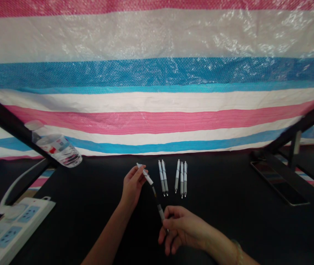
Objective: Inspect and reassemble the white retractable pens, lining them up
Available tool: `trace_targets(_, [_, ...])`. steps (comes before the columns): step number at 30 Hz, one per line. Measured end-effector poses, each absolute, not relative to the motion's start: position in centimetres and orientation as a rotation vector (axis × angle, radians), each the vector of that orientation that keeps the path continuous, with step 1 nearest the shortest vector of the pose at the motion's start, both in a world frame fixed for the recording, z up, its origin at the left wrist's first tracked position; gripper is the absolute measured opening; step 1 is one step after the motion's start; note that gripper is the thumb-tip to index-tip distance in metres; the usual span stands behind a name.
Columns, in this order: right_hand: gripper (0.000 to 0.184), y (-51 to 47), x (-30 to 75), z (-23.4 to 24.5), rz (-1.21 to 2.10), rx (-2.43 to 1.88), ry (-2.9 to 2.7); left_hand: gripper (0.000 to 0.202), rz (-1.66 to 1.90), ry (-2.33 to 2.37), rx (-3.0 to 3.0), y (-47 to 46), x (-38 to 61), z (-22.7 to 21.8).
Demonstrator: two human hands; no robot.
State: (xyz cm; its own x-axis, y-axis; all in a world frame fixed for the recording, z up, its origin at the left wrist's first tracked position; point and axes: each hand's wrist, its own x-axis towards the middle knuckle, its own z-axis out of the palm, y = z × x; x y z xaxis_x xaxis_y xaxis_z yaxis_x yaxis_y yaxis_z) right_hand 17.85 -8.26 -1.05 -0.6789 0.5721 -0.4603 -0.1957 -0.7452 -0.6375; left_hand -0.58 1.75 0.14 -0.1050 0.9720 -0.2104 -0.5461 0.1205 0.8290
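My left hand (134, 183) pinches the white upper barrel (146, 177) of a pen between thumb and fingers. Lower down, my right hand (184, 227) grips the pen's grey lower section (161, 212), fingers partly curled. A thin dark refill (154, 192) shows in the space between the two parts, so the pen is apart along its length. Beyond my hands lie white pens with grey grips: a pair (163, 178) just right of my left hand, and three more (181, 179) further right, all pointing tips toward me.
A clear water bottle (60, 150) leans at the far left beside a black frame bar. Nearer on the left sits a white power strip (21, 224) with a plugged cable. A phone (279, 183) rests at the right. Striped plastic sheeting (157, 73) closes off the black table's (223, 195) back.
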Motion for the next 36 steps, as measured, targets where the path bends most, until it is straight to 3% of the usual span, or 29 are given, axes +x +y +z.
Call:
trace_targets(7, [0.044, -8.3, 17.7, -0.8, 2.431, -0.908, -0.78, 0.036, 1.434, 0.971, 0.529, 1.8, -0.8, 0.4])
trace_targets(26, [0.051, -7.8, 17.5, -0.7, 2.246, -1.012, -0.687, 0.03, 1.032, 0.84, 0.923, 0.5, 0.4, 0.2])
trace_targets(36, [0.043, -7.6, 17.5, -1.3, 2.264, -1.04, -0.566, 0.027, 0.959, 0.762, 0.955, 0.6, 0.3, -0.2])
